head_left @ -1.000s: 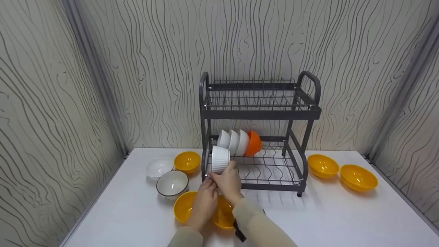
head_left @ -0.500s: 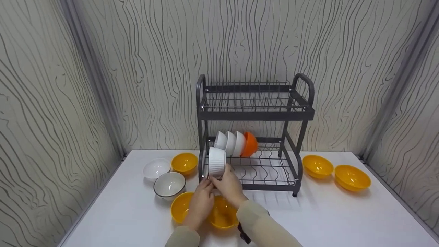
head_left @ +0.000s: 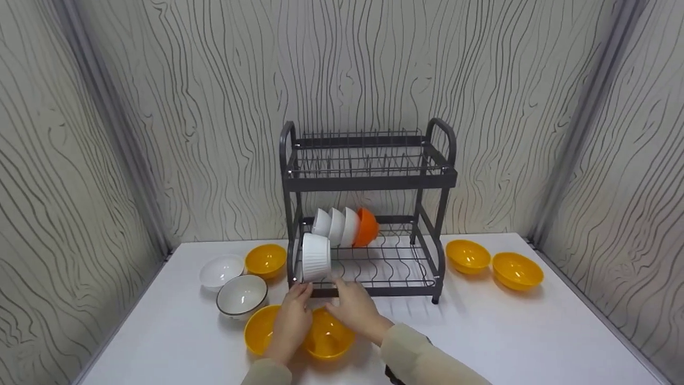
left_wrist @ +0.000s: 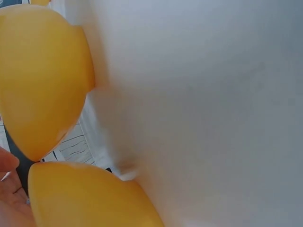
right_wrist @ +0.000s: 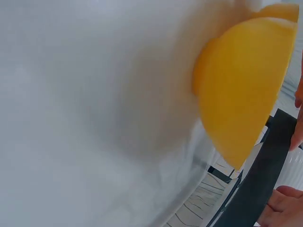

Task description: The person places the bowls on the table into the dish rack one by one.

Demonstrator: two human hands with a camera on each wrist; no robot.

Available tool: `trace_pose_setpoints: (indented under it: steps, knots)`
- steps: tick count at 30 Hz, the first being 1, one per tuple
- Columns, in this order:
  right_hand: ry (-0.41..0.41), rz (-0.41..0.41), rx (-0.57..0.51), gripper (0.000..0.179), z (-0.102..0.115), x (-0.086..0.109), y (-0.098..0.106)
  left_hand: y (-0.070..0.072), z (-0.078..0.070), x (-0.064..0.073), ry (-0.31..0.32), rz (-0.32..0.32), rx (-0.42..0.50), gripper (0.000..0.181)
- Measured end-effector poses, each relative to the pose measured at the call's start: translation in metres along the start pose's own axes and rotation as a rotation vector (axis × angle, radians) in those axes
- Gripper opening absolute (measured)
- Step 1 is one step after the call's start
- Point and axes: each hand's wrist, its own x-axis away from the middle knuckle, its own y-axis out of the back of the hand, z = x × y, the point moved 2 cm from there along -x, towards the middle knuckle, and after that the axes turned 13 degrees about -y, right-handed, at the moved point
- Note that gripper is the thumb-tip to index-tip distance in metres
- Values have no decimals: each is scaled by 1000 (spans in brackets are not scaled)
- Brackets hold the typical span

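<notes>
A white ribbed cup (head_left: 316,258) stands on its side at the front left of the dish rack's lower tier (head_left: 374,292). My left hand (head_left: 291,323) is at the rack's front left corner, fingertips right at the front rail below the cup. Just right of it, my right hand (head_left: 357,309) reaches toward the cup's lower right edge, fingers loosely extended and thumb apart. Behind the cup, several white bowls (head_left: 335,227) and an orange bowl (head_left: 366,227) lean in a row. Two yellow bowls (head_left: 328,334) sit beneath my hands, the left one (head_left: 259,329) partly hidden by my left hand.
Left of the rack stand a white bowl (head_left: 222,271), a dark-rimmed bowl (head_left: 242,295) and a yellow bowl (head_left: 266,260). Two more yellow bowls (head_left: 468,256) sit to the right. The rack's upper tier (head_left: 371,183) rises above the cup.
My right hand has let go of the ribbed cup and drawn back down and right, apart from my left hand. The cup stays in the rack. The head view has shifted right.
</notes>
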Motion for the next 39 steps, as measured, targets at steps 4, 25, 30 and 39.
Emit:
trace_pose_setpoints:
  steps: [4, 25, 30, 39]
  knots:
    - [47, 17, 53, 57, -6, 8, 8, 2, 3, 0, 33, -2, 8, 48]
    - [93, -798, -27, 9, -170, 15, 119, 17, 20, 7, 99, 12, -58, 51]
    - [-138, -731, 34, 28, -221, 1, 135, 18, 20, 8, 86, 10, -70, 51]
    - [-361, -339, 306, 62, -291, 2, 156, 4, 13, 6, 81, -2, -46, 51]
